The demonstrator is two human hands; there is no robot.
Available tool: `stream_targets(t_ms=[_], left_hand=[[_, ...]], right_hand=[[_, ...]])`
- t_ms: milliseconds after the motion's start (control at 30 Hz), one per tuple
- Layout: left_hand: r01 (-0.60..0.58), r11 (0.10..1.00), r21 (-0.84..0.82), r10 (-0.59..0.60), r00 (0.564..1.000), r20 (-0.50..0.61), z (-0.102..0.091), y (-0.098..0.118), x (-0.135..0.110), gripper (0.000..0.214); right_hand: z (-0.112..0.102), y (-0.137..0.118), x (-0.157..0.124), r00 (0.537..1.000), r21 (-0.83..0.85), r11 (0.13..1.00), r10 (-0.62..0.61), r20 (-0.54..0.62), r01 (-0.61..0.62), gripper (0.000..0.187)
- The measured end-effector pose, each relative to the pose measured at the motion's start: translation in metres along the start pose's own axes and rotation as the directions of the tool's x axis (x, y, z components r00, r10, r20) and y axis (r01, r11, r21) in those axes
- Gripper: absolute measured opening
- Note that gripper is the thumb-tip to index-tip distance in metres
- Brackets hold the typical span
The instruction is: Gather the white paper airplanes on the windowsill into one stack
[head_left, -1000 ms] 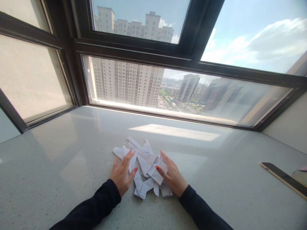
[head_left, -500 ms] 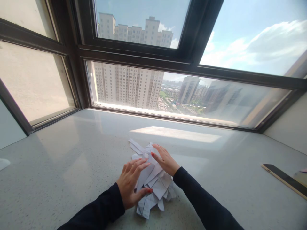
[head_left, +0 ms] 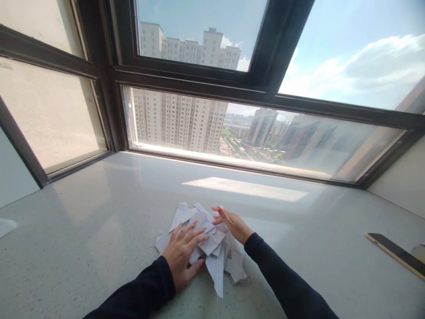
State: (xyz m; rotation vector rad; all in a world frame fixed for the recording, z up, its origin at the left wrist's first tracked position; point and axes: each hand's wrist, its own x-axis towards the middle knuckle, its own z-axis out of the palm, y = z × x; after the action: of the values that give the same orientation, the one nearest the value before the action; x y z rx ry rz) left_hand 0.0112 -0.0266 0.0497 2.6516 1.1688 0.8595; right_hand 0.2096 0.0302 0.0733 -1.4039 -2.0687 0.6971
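Paper scraps lie under your spread left hand, right hand loosely extended alongside; likely shuffling, so next sweep lightly inward

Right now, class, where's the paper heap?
In the head view's lower middle, the paper heap lies partly under the left hand, the right hand at upper right.

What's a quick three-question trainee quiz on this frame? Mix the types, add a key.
1. True or false: the paper lies in one neat stack.
2. Fill the gap: the left hand is over the paper, palm ____.
3. Which is nearest the phone? A) left hand B) right hand C) window

Key: 1 false, it's a loose, scattered pile; 2 down; 3 B.
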Motion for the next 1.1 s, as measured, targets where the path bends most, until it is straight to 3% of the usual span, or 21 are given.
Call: stream_targets(t_ms=[100,233,333,400,500,600,667,733,867,967,1100], left_hand=[[-0.015,1.000,0.001,0.015,0.989,-0.146,-0.009,0.000,0.002,0.039],[0.101,0.991,0.086,-0.076,0.964,-0.257,-0.010,-0.011,0.004,0.035],[0.275,0.952,0.132,-0.240,0.943,-0.230,0.001,-0.027,0.003,0.038],[0.289,0.951,0.112,-0.273,0.952,-0.137,0.010,-0.034,0.002,0.044],[0.164,0.986,-0.034,-0.165,0.986,-0.034,0.016,-0.036,0.002,0.051],[0.035,0.970,-0.242,-0.045,0.998,-0.033,0.013,-0.028,0.003,0.053],[-0.004,0.943,-0.332,-0.009,0.999,-0.037,0.009,-0.021,0.003,0.055],[-0.024,0.927,-0.374,0.020,1.000,-0.014,0.007,-0.016,0.003,0.063],[-0.077,0.898,-0.434,0.086,0.996,0.001,0.007,-0.011,0.003,0.073],[-0.122,0.877,-0.464,0.095,0.992,-0.080,0.004,-0.008,0.003,0.064],[-0.123,0.924,-0.363,0.055,0.980,-0.193,-0.007,-0.004,0.004,0.052]], right_hand=[[-0.002,0.006,-0.018,0.992,0.091,0.996,0.026,-0.125,-0.015,0.053],[0.005,0.021,-0.036,0.965,-0.081,0.995,0.031,-0.260,-0.054,0.050],[0.010,0.023,-0.046,0.983,-0.200,0.976,0.051,-0.176,-0.087,0.051],[0.011,0.017,-0.052,0.997,-0.218,0.975,0.034,-0.071,-0.048,0.050],[0.013,0.003,-0.060,0.997,-0.198,0.978,-0.059,0.046,0.067,0.059],[0.016,-0.008,-0.066,0.979,-0.228,0.956,-0.162,0.125,0.187,0.093],[0.020,-0.012,-0.067,0.974,-0.240,0.949,-0.175,0.144,0.206,0.101],[0.025,-0.016,-0.066,0.984,-0.223,0.960,-0.151,0.093,0.168,0.087],[0.029,-0.023,-0.061,0.982,-0.073,0.988,-0.143,-0.126,0.134,0.042],[0.025,-0.025,-0.060,0.947,0.041,0.983,-0.159,-0.280,0.177,0.035],[0.015,-0.020,-0.061,0.929,0.054,0.977,-0.178,-0.324,0.206,0.032]])
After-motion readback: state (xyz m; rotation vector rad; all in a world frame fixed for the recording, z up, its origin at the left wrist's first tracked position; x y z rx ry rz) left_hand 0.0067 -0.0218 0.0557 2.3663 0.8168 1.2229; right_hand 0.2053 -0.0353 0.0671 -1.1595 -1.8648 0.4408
